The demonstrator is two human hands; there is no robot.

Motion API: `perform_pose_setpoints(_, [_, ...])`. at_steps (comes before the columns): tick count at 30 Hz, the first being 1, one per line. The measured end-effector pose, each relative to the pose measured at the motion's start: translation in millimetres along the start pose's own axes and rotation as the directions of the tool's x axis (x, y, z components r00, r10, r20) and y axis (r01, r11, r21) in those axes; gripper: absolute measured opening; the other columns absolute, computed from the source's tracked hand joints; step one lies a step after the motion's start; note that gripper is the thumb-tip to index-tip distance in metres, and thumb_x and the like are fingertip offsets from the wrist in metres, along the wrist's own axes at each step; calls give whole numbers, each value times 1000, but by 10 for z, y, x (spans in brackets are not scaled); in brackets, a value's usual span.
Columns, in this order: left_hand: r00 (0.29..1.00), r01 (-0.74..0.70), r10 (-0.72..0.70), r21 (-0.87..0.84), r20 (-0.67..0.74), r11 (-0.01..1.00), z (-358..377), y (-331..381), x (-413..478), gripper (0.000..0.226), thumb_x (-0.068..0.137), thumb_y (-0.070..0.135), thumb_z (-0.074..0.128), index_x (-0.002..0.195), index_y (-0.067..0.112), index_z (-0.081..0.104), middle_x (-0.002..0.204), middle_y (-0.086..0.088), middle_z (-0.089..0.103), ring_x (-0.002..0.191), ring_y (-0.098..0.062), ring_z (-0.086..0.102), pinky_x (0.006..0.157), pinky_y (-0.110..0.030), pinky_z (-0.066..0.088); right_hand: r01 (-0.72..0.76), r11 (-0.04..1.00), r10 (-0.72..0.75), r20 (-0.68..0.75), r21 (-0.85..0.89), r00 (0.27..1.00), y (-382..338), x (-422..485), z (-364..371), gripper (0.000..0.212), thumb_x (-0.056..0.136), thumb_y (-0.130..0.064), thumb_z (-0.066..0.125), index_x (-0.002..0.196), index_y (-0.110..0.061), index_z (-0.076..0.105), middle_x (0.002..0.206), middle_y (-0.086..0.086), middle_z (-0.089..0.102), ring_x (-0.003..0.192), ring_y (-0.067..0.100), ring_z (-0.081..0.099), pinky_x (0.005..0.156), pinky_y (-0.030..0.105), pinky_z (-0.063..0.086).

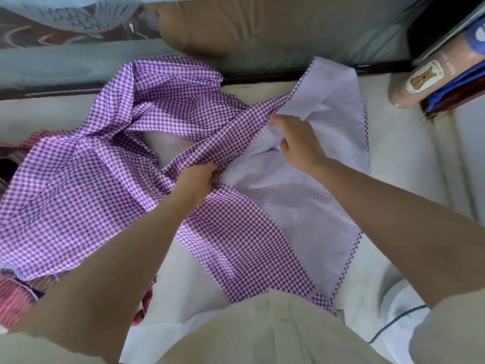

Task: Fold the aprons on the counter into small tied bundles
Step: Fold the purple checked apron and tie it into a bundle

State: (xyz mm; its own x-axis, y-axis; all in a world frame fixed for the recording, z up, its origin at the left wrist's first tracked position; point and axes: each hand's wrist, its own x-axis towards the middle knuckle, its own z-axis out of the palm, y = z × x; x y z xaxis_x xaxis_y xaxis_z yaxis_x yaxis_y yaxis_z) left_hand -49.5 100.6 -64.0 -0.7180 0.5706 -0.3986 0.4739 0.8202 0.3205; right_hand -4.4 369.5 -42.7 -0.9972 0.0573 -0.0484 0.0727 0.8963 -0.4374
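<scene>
- Apron (pixel 86 195) in purple gingham lies loosely spread across the white surface (pixel 409 164), with its pale reverse side turned up on the right half.
- From my remote view, the left hand (pixel 194 183) sits near the middle of the cloth, its fingers (pixel 208 170) curled tight round a bunched gingham band that runs diagonally up toward the right.
- My right hand (pixel 299 143) is further up that same band, where the checks meet the pale side; the thumb points left along the band's edge and the other fingers (pixel 287 151) bend down into the pale cloth, gathering a fold of it.
- Between the two hands the band is lifted slightly off the surface, and a gap in the fabric to its left shows the white surface underneath.
- Near edge of the apron reaches my shirt front at the bottom of the view.
- Red patterned cloth (pixel 15 306) pokes out from under the apron's left side.
- Pink roll (pixel 420 82) with a bear label rests at the far right, well apart from the apron, and a tan cushion (pixel 262 27) lies behind.
</scene>
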Motion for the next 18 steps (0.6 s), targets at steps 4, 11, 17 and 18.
perform_pose_setpoints(4, [997,67,-65,-53,39,996,-20,-122,87,30,95,18,52,124,15,62,112,-15,69,101,-35,63,89,-38,47,75,969,-18,234,-237,972,38,303,83,53,83,-5,62,133,-17,49,139,5,49,129,26,42,100,40,33])
perform_pose_setpoints(11, [977,64,-59,-20,205,998,-84,-85,234,41,78,61,65,101,26,62,96,5,56,91,-18,55,69,-27,38,47,847,121,278,-529,953,168,430,112,56,80,-21,69,131,-15,47,128,8,48,119,30,38,92,39,29])
perform_pose_setpoints(17, [967,39,-87,197,239,980,-81,-8,213,21,83,40,69,100,26,68,119,-3,49,116,-25,44,82,-37,47,212,842,-4,387,-496,922,179,404,59,40,81,-23,69,117,-8,60,132,8,47,120,29,42,94,38,31])
perform_pose_setpoints(18, [969,46,-87,180,229,983,-82,3,203,18,83,37,69,95,23,68,117,-4,50,116,-26,44,83,-39,49,232,870,-30,422,-436,906,151,385,71,42,82,-19,68,121,-9,55,131,8,48,114,28,48,87,37,35])
